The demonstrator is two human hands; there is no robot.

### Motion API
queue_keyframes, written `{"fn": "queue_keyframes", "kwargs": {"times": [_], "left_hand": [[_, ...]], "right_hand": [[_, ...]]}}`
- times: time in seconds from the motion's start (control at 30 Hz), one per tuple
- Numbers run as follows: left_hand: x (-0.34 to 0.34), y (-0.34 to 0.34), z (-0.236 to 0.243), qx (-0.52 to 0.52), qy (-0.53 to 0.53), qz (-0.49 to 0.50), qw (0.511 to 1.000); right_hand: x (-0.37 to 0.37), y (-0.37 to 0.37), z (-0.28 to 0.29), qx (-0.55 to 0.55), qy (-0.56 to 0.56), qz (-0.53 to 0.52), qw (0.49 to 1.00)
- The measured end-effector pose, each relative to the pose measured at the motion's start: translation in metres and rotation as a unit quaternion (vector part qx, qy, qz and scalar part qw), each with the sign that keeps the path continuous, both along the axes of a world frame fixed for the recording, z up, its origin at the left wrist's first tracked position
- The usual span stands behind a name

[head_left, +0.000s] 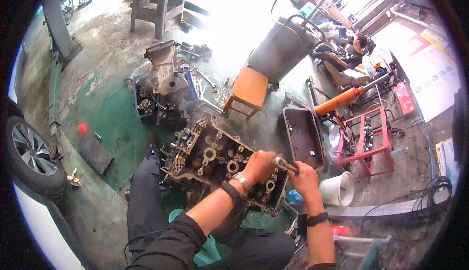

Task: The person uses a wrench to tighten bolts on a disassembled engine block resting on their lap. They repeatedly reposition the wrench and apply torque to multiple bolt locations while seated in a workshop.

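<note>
The person sits astride the work, legs in dark trousers (145, 192) spread to either side, with a teal cloth (208, 253) by the lap and a black band (317, 218) around the right wrist. A metal-link watch (242, 182) circles the left wrist. The right hand (306, 178) reaches in over the near right part of an open engine block (221, 158), its grip closed around the handle of a ratchet wrench (281, 162). The left hand (261, 166) is just beside it, fingers curled at the wrench's round head; the fingertips are hidden, so whether that grip pinches the tool cannot be told. The engine block lies in front of the person, its grimy interior and round bores showing below the hands. To the right a white bucket (332, 190) lies tipped, and a car wheel (34, 147) stands at far left. Beyond the block sits a dark oblong tray (300, 129), with a red metal frame (386, 148) to its right. Farther on are a blue crate (138, 101) heaped with engine parts, a wooden stool (248, 86) and an orange cylinder (339, 101). Behind these stand a grey tank (281, 50) and a seated co-worker (344, 57).
</note>
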State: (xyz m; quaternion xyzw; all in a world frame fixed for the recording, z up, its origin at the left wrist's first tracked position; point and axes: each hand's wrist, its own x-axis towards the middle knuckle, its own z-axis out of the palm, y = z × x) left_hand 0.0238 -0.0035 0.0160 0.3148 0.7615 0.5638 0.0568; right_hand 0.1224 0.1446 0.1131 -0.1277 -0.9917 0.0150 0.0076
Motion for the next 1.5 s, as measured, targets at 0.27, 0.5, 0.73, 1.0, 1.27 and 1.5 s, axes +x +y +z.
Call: {"fn": "queue_keyframes", "kwargs": {"times": [0.27, 0.5, 0.73, 1.0, 1.27, 1.5], "left_hand": [[-0.017, -0.039, 0.005, -0.070, -0.028, -0.009, 0.997], [-0.027, -0.076, -0.024, 0.004, 0.018, -0.006, 1.000], [-0.016, -0.071, -0.033, -0.033, 0.071, 0.008, 0.997], [-0.006, -0.060, -0.031, -0.107, 0.141, 0.032, 0.984], [-0.003, -0.062, -0.031, -0.161, 0.201, 0.046, 0.965], [-0.004, -0.064, -0.034, -0.166, 0.227, 0.035, 0.959]], "right_hand": [[-0.016, -0.020, 0.019, 0.019, -0.189, -0.077, 0.979], [0.005, -0.044, 0.011, -0.033, -0.158, -0.131, 0.978], [0.008, -0.053, 0.005, -0.157, -0.149, -0.139, 0.966], [0.020, -0.085, -0.009, -0.401, -0.118, -0.082, 0.905], [0.018, -0.091, 0.007, -0.362, -0.096, -0.056, 0.926], [0.016, -0.083, -0.002, -0.354, -0.125, -0.079, 0.924]]}}
